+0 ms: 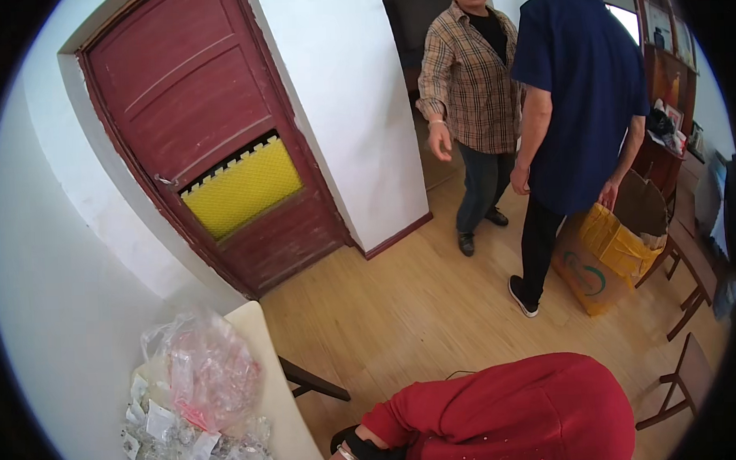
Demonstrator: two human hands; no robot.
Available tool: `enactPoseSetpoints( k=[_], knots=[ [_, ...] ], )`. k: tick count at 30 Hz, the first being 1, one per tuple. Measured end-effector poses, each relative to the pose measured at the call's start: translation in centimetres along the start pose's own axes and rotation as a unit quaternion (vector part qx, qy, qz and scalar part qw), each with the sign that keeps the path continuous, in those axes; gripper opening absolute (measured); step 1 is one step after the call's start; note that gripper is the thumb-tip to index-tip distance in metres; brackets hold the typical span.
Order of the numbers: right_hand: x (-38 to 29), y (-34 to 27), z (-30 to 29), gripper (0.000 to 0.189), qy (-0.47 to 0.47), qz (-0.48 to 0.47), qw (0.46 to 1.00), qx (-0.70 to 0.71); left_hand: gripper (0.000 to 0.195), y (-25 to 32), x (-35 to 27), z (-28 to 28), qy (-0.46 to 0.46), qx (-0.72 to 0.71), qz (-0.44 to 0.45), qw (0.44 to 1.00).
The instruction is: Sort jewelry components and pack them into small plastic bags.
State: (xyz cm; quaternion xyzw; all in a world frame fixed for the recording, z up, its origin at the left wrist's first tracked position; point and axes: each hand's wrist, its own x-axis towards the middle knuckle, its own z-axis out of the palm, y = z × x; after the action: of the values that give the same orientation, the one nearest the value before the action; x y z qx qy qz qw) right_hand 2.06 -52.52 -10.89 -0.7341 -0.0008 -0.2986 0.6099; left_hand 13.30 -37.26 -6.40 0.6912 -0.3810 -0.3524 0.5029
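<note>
Neither my left hand nor my right hand can be made out in view. Before me at the lower left is a cream table (282,385). Many small clear plastic packets (168,434) with white slips lie heaped on it. A larger crumpled clear plastic bag (218,375), with pink or red showing through, rests at the back of the heap. At the bottom, a person in a red top (532,407) reaches an arm towards the table; a silver bracelet (350,454) is on the wrist. That hand is mostly cut off by the picture's edge.
Two people stand beyond, one in a plaid shirt (475,86), one in a dark blue shirt (582,95) with a hand at a large taped carton (597,264). Wooden stools (683,371) stand at right. A red door (186,72) and a white wall corner (351,109) rise behind.
</note>
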Motion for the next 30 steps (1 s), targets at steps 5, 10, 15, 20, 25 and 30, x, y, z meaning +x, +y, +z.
enactPoseSetpoints(
  k=[5, 10, 15, 20, 25, 30],
  knots=[
    [-2.1, -2.9, -2.6, 0.012, -0.034, 0.094, 0.995, 0.027, 0.017, 0.9, -0.1, 2.9, -0.034, -0.019, -0.029, 0.999],
    [-3.3, -3.3, -3.7, 0.011, -0.024, 0.156, 0.984, 0.085, 0.02, 1.8, -0.6, 6.0, 0.004, -0.061, -0.031, 0.998],
    [-3.2, -1.7, -3.6, 0.011, -0.01, 0.165, 0.985, 0.04, 0.019, 1.5, -0.8, 6.7, 0.01, -0.065, -0.013, 0.998],
    [-3.2, -1.8, -3.9, 0.015, -0.014, 0.113, 0.993, 0.006, 0.018, 0.6, -0.8, 6.3, 0.006, -0.095, -0.007, 0.995],
    [-2.7, 1.2, -4.1, 0.027, 0.032, 0.029, 0.993, -0.112, 0.016, 1.8, -1.6, 7.6, -0.007, -0.075, -0.008, 0.997],
    [-3.9, -1.4, -5.7, 0.022, -0.01, 0.076, 0.991, -0.109, 0.016, 2.8, -1.4, 9.3, 0.005, -0.065, -0.014, 0.998]
  ],
)
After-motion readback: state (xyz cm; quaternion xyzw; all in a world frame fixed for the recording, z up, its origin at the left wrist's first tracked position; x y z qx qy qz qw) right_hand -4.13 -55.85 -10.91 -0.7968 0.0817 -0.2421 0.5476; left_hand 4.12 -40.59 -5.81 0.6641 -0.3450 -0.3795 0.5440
